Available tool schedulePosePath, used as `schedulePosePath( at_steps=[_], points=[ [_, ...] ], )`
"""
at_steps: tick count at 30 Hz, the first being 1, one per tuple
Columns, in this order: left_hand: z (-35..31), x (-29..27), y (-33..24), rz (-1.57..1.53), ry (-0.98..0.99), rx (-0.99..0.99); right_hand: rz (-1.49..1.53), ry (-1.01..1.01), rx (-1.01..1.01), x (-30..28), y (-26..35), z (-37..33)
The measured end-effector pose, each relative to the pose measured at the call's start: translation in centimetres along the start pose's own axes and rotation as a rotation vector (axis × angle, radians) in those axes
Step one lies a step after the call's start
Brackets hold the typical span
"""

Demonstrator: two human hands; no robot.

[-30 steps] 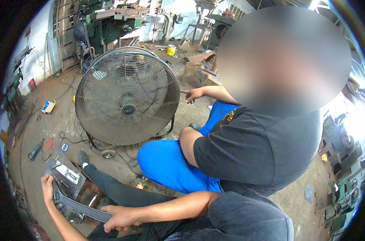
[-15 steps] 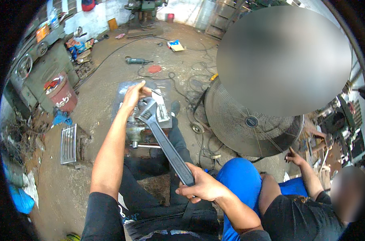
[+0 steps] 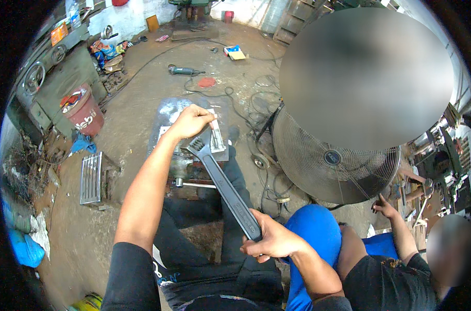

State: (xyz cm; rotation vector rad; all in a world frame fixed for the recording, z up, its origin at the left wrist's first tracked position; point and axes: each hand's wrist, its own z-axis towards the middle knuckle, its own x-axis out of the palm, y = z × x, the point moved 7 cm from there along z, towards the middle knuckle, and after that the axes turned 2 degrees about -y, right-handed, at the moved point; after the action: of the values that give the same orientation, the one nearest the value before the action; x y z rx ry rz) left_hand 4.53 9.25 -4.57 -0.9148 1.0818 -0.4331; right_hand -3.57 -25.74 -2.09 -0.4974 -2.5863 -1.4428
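Observation:
A large dark grey adjustable wrench slants across my lap, with its jaw end up and to the left. My right hand is wrapped round the lower end of its handle. Just above the wrench's jaws is my left hand, its fingers pinched together; what they hold, if anything, I cannot make out. Beneath the hands is a grey metal worktop with a pale flat metal piece on it. A bench vise with a bar handle sits at the worktop's near side.
A big round fan stands to the right. Close on my right sits a person in blue trousers. An angle grinder and loose cables lie on the floor ahead. At left are a small slatted stool and a red bucket.
My left hand has shifted right and turned, its fingers now closed above the wrench's jaws. The wrench and my right hand have moved slightly right in the view, and the scene has shifted with the camera.

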Motion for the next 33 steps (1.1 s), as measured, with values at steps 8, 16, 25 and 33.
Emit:
schedulePosePath(
  at_steps=[8,16,25,33],
  points=[
    [-2.3,-0.9,-7.5,0.148,-0.123,0.347,-0.009,0.089,0.024,-3.7,0.9,-0.2],
    [-12.9,8.9,-15.2,0.599,0.461,0.702,-0.278,-0.189,-0.031,-3.0,1.5,-1.2],
    [-12.2,9.9,-13.8,0.614,0.168,0.656,-1.198,-1.311,-0.604,-1.1,1.3,-4.4],
    [-9.8,11.8,-14.7,0.581,0.278,0.449,-1.382,-1.349,-0.815,-5.8,2.1,-5.3]
  ],
)
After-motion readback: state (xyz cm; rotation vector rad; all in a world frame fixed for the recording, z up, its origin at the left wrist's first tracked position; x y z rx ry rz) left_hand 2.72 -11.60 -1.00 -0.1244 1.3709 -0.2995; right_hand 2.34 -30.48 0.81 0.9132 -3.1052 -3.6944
